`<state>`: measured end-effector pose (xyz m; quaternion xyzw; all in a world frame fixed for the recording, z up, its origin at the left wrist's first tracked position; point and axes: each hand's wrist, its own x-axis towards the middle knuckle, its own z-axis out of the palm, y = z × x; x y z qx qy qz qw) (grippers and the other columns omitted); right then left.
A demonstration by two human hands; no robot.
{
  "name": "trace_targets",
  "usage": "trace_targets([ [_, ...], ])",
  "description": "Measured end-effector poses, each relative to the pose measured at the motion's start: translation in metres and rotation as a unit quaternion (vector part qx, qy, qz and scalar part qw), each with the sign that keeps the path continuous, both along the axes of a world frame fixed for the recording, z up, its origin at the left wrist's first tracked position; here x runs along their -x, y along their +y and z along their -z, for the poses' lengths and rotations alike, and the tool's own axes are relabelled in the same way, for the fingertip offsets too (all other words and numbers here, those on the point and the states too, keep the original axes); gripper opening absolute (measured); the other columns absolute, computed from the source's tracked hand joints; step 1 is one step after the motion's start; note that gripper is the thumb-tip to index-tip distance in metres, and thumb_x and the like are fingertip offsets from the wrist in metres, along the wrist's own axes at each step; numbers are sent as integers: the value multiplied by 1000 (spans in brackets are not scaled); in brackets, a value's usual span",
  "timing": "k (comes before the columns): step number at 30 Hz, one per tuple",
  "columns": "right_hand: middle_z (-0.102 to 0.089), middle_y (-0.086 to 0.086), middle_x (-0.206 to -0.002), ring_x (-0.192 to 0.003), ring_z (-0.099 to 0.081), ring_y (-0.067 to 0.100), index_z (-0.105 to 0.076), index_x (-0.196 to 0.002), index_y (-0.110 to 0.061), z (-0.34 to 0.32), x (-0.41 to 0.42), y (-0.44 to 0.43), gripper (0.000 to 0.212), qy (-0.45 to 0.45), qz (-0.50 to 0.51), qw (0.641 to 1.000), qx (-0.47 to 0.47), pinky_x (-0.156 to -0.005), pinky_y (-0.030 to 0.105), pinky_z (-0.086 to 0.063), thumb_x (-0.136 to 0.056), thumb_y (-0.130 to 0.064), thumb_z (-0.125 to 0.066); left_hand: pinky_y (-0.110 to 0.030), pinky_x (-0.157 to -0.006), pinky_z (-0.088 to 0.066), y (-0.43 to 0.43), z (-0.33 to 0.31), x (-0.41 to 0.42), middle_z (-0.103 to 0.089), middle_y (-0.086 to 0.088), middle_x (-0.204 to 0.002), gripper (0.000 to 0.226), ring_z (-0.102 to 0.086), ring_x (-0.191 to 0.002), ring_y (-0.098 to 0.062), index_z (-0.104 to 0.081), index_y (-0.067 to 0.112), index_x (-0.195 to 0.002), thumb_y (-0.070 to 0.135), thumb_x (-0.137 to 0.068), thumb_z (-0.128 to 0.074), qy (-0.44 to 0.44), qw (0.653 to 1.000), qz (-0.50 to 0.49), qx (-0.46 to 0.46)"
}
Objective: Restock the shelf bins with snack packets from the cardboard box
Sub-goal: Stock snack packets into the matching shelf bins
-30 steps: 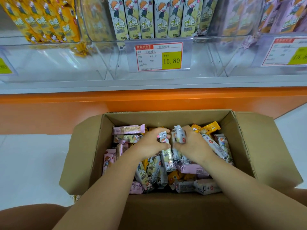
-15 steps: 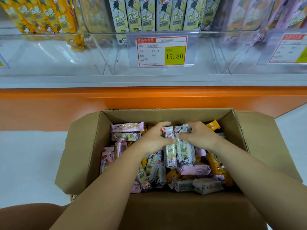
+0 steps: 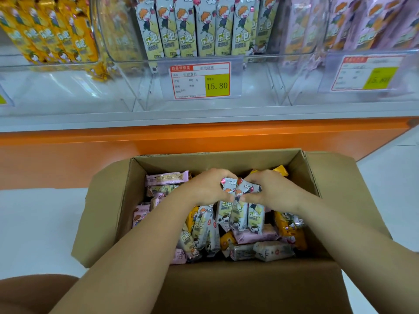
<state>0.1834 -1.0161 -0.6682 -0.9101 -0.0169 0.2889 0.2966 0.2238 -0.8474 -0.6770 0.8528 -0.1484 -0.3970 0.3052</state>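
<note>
Both hands have closed in on each other since a moment ago. Your left hand (image 3: pixel 207 189) and right hand (image 3: pixel 277 191) now pinch the tops of three grey-green snack packets (image 3: pixel 240 214) between them, over the cardboard box (image 3: pixel 226 160). Below your hands they dangle free — one could slide out on the lift to the shelf bin (image 3: pixel 254 82) ahead.
</note>
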Motion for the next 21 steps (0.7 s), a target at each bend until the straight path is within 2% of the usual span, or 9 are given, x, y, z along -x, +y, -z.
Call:
trace_targets([
  [1,-64,-1,-102,-87,-58,16,-65,-112,-15,-4,2,-2,33,1,-9,1000,-13,-71,27,-45,-85,-33,-69,-18,-63,-35,-1,-4,0,-53,-2,-125,51,-52,-99,-18,-48,25,-133,22,-87,-69,-14,1000,13,2],
  [4,-66,-1,-112,-107,-58,15,-68,-106,-19,-22,6,-10,28,-10,-24,999,-33,-95,37,-46,-80,-28,-75,-19,-64,-40,-4,-24,1,-57,6,-109,45,-52,-84,-7,-51,22,-128,21,-86,-69,-26,997,69,4],
  [6,-67,-3,-112,-106,-58,11,-69,-106,-19,-40,10,-14,29,-44,-41,998,-31,-97,34,-45,-79,-26,-76,-20,-65,-42,-6,-43,5,-57,6,-105,43,-53,-82,-6,-52,21,-126,23,-86,-68,-45,994,97,-2],
  [8,-69,-4,-108,-101,-59,11,-69,-106,-18,-63,13,-16,32,-96,-51,994,-18,-92,29,-45,-77,-25,-77,-21,-65,-42,-9,-64,8,-57,7,-103,41,-53,-82,-3,-54,21,-123,27,-85,-68,-97,990,104,1],
  [10,-69,-2,-102,-95,-60,11,-70,-105,-17,-90,16,-19,33,-146,-52,988,-11,-85,26,-44,-75,-25,-79,-24,-70,-45,-10,-87,13,-59,7,-105,42,-55,-88,-7,-57,20,-121,34,-84,-70,-151,983,100,6],
  [13,-62,-12,-83,-73,-54,-7,-68,-102,-17,-133,26,-25,31,-200,-60,978,-5,-64,11,-39,-74,-26,-79,-24,-69,-43,-12,-123,20,-60,9,-103,40,-55,-91,-11,-59,24,-116,41,-81,-71,-213,973,83,24],
  [16,-49,-23,-74,-67,-47,-19,-66,-105,-19,-171,37,-32,36,-254,-57,965,14,-62,8,-36,-74,-30,-79,-23,-66,-41,-17,-159,28,-61,11,-98,35,-55,-83,-6,-60,28,-109,42,-80,-72,-271,959,75,42],
  [18,-56,-17,-82,-74,-52,-9,-66,-108,-20,-194,44,-38,39,-288,-57,956,27,-64,10,-38,-74,-33,-78,-20,-62,-40,-22,-183,33,-61,12,-96,32,-53,-77,-1,-60,28,-106,43,-80,-71,-304,948,77,52],
  [21,-62,-9,-95,-87,-55,8,-65,-111,-21,-221,51,-49,43,-334,-52,940,44,-74,21,-42,-73,-37,-78,-16,-66,-38,-29,-215,38,-59,14,-99,35,-50,-82,-1,-60,28,-109,45,-80,-70,-356,927,101,58],
])
